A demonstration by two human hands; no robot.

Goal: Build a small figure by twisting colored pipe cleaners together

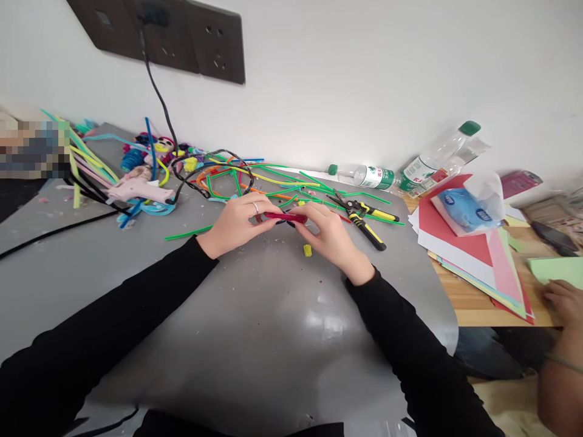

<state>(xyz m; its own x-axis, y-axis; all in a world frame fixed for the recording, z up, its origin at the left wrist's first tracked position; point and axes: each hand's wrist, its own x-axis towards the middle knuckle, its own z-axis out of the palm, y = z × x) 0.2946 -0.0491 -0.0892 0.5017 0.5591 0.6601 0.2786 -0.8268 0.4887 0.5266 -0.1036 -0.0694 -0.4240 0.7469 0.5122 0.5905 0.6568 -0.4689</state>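
Note:
Both of my hands meet above the grey table mat (264, 340). My left hand (239, 223), with a ring on one finger, pinches one end of a red-pink pipe cleaner strip (285, 216). At its other end, my right hand (325, 233) grips the same strip between thumb and fingers. The strip lies level, and its ends are partly hidden by my fingers. Just below my right fingers sits a small yellow fuzzy piece (307, 250). Green pipe cleaners (189, 233) are strewn beyond and beside my hands. Yellow-black pliers (364, 227) lie right of my right hand.
A pink glue gun (143, 187) with a black cable (157, 91) lies at left by fuzzy figures (157, 149). Plastic bottles (373, 176) rest against the wall. At right are coloured papers (455, 243), a tissue pack (469, 209) and another person's hand (565, 300).

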